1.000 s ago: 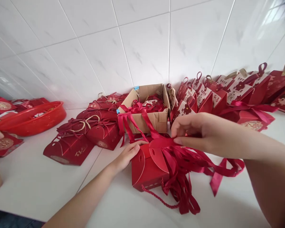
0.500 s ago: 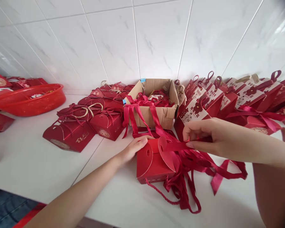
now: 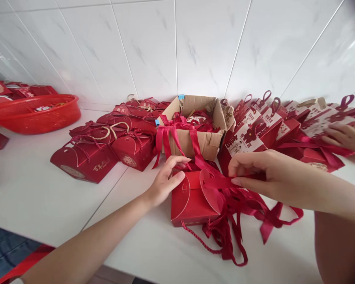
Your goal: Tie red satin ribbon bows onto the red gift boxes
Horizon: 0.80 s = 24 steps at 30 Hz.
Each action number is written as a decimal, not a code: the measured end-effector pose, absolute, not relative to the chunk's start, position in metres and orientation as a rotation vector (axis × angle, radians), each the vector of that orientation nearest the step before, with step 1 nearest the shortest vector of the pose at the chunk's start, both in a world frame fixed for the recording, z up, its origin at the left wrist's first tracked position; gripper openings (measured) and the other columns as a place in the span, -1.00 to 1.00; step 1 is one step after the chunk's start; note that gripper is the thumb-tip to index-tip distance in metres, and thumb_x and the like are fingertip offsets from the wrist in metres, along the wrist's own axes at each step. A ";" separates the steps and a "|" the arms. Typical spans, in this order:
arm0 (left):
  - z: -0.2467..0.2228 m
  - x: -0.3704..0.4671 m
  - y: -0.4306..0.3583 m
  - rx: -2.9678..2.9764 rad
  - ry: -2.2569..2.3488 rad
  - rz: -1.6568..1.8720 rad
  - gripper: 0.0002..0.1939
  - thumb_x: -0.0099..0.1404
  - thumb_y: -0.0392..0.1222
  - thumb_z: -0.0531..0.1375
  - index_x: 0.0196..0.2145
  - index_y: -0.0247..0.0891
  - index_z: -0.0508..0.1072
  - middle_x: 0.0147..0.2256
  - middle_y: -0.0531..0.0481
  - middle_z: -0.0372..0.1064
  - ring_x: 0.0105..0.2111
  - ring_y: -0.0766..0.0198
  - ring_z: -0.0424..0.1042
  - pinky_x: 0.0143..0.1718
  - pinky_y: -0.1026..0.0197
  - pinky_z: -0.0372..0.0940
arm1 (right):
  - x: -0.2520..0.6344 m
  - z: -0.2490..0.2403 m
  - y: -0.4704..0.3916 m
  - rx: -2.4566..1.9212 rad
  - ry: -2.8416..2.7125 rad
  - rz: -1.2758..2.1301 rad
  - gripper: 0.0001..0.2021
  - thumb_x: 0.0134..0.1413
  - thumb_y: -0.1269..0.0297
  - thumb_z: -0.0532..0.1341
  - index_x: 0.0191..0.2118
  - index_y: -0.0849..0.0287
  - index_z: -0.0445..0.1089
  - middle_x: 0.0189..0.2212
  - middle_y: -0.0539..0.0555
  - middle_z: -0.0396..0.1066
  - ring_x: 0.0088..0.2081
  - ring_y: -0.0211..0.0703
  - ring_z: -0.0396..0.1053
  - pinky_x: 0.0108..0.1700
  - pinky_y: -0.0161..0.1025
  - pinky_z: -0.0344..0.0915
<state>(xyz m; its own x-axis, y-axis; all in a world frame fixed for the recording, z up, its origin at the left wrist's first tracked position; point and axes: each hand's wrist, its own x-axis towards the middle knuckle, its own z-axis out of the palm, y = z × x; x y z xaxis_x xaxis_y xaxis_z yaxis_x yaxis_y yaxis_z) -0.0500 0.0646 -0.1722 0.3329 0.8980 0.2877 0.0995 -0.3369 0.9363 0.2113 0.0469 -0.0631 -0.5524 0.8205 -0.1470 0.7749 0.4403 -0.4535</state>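
Note:
A small red gift box (image 3: 192, 209) sits on the white table in front of me, its two curved flaps standing up with a hole in each. My left hand (image 3: 165, 182) is at the box's left side, fingers stretched apart and the thumb close to the left flap. My right hand (image 3: 254, 173) pinches a red satin ribbon (image 3: 217, 183) whose end meets the right flap at its hole. Loose ribbons (image 3: 248, 203) lie heaped to the right of the box. A twisted red cord (image 3: 199, 238) curls in front of it.
Behind stands a cardboard box (image 3: 192, 142) with ribbons hanging over its rim. Finished-looking red boxes (image 3: 85, 161) cluster to the left, near a red plastic basin (image 3: 44, 120). Looped-handle gift boxes (image 3: 244, 140) line the right. Another person's hand (image 3: 347, 140) reaches in there.
My left hand has lifted its fingers and spread them at the box's left side. My right hand keeps its pinch on the ribbon. The other person's hand has come further in from the right.

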 end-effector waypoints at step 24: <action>-0.157 -0.046 0.046 2.108 0.898 1.109 -0.87 0.21 -0.16 0.21 -0.30 -0.20 0.54 -0.01 -0.13 0.32 0.06 0.02 0.24 0.17 -0.05 0.08 | 0.204 -0.065 0.039 -1.385 -2.584 0.712 -0.87 0.20 0.22 0.08 -0.34 0.07 0.31 -0.52 -0.06 0.35 -0.53 -0.27 0.20 -0.50 -0.33 0.13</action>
